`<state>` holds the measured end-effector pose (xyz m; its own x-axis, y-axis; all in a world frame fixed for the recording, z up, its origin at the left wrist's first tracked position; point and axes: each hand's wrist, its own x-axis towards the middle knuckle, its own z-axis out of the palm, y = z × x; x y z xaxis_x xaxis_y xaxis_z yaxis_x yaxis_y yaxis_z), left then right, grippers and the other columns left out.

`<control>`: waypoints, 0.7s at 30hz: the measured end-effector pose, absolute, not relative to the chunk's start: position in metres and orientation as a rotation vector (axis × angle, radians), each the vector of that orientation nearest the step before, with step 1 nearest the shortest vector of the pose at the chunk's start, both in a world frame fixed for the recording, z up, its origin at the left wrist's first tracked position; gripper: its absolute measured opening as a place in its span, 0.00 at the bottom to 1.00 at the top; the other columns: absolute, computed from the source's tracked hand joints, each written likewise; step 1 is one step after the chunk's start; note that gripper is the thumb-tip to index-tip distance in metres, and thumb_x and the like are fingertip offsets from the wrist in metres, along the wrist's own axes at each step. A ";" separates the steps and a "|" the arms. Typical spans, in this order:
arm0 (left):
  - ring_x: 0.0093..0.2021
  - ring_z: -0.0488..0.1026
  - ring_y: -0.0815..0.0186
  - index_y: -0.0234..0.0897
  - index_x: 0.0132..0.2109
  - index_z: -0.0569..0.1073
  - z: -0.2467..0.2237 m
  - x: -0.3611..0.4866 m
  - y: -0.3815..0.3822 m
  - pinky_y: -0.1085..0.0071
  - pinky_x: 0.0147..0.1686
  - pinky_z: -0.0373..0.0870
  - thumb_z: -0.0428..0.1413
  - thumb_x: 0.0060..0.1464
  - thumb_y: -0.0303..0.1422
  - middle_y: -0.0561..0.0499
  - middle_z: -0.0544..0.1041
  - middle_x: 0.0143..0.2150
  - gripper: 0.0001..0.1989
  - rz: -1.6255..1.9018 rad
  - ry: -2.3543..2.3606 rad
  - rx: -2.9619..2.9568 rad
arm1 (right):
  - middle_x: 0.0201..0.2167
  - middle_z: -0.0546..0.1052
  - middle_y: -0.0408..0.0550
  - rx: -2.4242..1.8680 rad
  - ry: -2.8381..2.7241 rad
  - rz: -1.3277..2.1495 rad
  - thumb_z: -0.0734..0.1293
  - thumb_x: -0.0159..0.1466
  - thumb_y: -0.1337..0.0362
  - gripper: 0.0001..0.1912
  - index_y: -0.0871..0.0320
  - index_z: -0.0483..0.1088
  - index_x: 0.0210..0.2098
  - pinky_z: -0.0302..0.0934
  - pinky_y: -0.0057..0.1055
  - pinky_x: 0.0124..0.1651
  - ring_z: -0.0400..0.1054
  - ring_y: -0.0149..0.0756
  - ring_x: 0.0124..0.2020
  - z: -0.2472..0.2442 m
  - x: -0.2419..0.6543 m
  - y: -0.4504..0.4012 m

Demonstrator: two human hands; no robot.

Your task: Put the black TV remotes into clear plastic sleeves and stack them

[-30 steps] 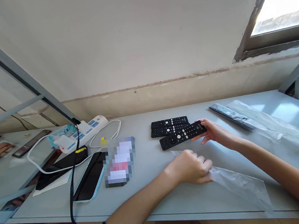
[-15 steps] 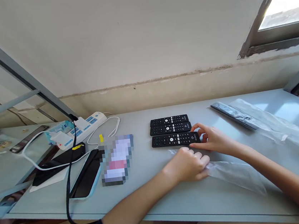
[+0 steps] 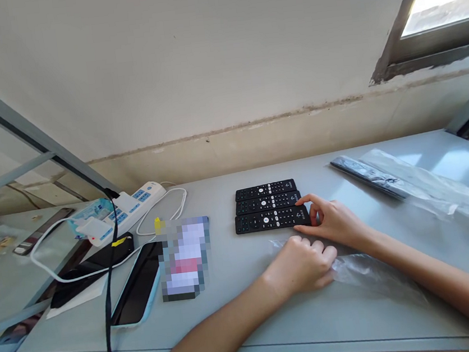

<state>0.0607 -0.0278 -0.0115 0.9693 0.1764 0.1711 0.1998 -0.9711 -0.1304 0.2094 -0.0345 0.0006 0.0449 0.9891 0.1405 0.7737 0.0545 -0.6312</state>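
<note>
Three black remote controls lie side by side on the grey desk: a far one [image 3: 247,193], a middle one [image 3: 248,206] and the nearest remote control [image 3: 250,223]. My right hand [image 3: 336,219] has its thumb and fingers around the right end of the nearest one, which lies against the middle one. Just in front of it, my left hand [image 3: 306,263] is closed in a fist on a clear plastic bag [image 3: 370,270]. The bag spreads out to the right, passing under my right forearm, and a small edge shows left of the fist.
Toward the back right, another remote control [image 3: 365,177] lies partly in a clear plastic sleeve [image 3: 426,188]. To the left are a pixelated phone-shaped thing [image 3: 187,257], a dark-screened phone [image 3: 139,283], a black pouch [image 3: 92,265], a white power strip [image 3: 136,204] and cables.
The nearest remote control has shifted slightly left and back, up against the middle one, with my right hand on its end. My left fist and the bag have moved slightly right.
</note>
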 end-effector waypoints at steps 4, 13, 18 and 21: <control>0.25 0.74 0.64 0.35 0.32 0.69 -0.009 0.061 -0.029 0.71 0.22 0.62 0.52 0.57 0.38 0.50 0.75 0.26 0.11 -0.202 -0.287 -2.974 | 0.17 0.68 0.36 -1.775 -1.765 0.478 0.69 0.51 0.56 0.19 0.55 0.66 0.40 0.54 0.28 0.25 0.63 0.30 0.18 0.001 0.208 -0.036; 0.27 0.76 0.63 0.35 0.34 0.68 -0.002 0.056 -0.023 0.71 0.22 0.63 0.53 0.57 0.38 0.49 0.77 0.28 0.10 -0.129 -0.395 -2.992 | 0.15 0.66 0.34 -1.812 -1.800 0.464 0.69 0.51 0.56 0.18 0.56 0.66 0.39 0.52 0.27 0.24 0.62 0.30 0.18 0.005 0.210 -0.036; 0.29 0.77 0.61 0.34 0.34 0.69 0.004 0.054 -0.018 0.70 0.23 0.64 0.57 0.55 0.39 0.49 0.78 0.31 0.11 -0.082 -0.458 -2.974 | 0.14 0.64 0.34 -1.787 -1.786 0.442 0.69 0.51 0.56 0.17 0.56 0.65 0.36 0.51 0.26 0.24 0.60 0.28 0.17 0.005 0.212 -0.035; 0.29 0.77 0.61 0.35 0.35 0.70 0.009 0.054 -0.017 0.70 0.22 0.63 0.57 0.55 0.40 0.49 0.78 0.31 0.11 -0.048 -0.488 -2.979 | 0.14 0.63 0.33 -1.709 -1.777 0.404 0.69 0.51 0.53 0.16 0.56 0.65 0.34 0.50 0.26 0.23 0.57 0.26 0.16 0.004 0.215 -0.035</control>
